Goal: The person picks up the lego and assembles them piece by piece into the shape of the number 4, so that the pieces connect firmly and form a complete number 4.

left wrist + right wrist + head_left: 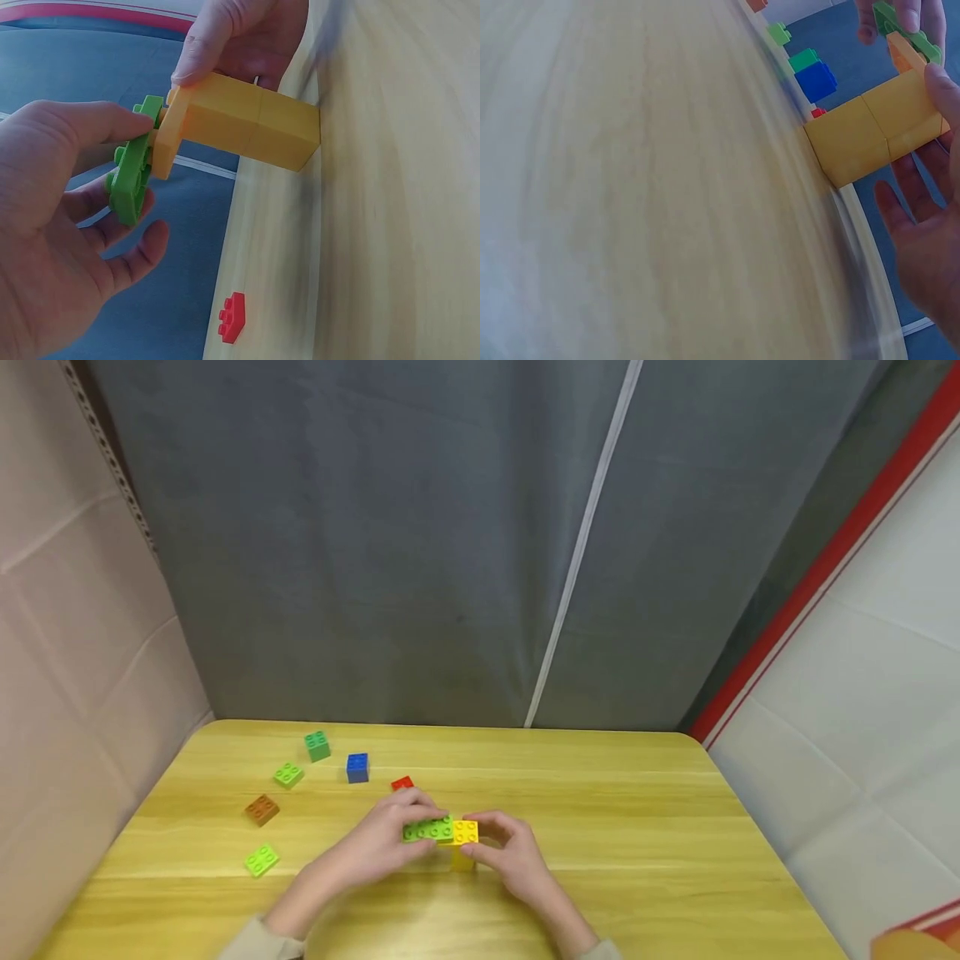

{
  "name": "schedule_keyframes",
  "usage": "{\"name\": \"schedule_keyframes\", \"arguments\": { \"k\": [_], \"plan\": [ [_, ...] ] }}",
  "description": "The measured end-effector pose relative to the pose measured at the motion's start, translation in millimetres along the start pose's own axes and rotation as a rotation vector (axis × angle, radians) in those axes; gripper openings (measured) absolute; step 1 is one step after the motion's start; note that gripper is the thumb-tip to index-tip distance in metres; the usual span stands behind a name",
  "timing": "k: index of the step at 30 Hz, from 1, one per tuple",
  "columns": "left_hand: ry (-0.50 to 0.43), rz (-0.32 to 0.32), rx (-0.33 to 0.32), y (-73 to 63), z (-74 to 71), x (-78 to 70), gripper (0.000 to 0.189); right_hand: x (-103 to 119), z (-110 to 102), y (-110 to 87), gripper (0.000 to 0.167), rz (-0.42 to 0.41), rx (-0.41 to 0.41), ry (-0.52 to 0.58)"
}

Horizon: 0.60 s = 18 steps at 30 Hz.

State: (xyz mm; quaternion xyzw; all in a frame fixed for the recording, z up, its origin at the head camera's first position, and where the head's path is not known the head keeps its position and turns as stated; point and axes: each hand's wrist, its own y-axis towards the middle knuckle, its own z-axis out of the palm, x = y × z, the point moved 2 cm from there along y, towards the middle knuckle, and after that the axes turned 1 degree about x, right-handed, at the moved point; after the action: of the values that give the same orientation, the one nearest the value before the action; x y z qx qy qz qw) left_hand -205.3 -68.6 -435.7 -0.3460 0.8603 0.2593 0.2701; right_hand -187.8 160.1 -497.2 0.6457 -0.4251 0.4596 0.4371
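Observation:
My left hand point(378, 837) pinches a long light-green brick point(429, 832) between thumb and fingers. Under it is a flat yellow plate point(171, 135), on top of a column of two yellow bricks point(251, 120) that stands upright on the table. In the left wrist view, yellow studs show in a narrow gap between green brick and plate; whether they are joined anywhere I cannot tell. The green brick reaches out past the column's left side. With thumb and fingers, my right hand point(517, 860) holds the column near its top, at the plate.
On the wooden table point(637, 827), a red brick point(402, 783) lies just beyond my left hand. Further left are blue point(357, 768), dark-green point(317, 746) and brown point(262, 810) bricks, plus two light-green ones point(288, 775). A grey curtain point(375, 568) hangs behind the table.

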Motion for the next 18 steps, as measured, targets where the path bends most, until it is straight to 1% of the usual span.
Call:
{"name": "schedule_keyframes", "arguments": {
  "k": [4, 12, 18],
  "plan": [
    [-0.021, 0.006, 0.001, 1.5, 1.6, 1.3, 0.034, -0.8, 0.0, -0.2, 0.037, 0.003, 0.002, 0.001],
    [-0.08, -0.038, -0.001, 6.4, 3.4, 3.3, 0.032, -2.3, -0.1, -0.3, 0.036, 0.002, 0.01, -0.017],
    [-0.064, -0.072, -0.004, 9.0, 4.3, 3.4, 0.031, 0.4, 1.0, -1.3, 0.036, 0.006, 0.0, -0.004]
  ]
}}
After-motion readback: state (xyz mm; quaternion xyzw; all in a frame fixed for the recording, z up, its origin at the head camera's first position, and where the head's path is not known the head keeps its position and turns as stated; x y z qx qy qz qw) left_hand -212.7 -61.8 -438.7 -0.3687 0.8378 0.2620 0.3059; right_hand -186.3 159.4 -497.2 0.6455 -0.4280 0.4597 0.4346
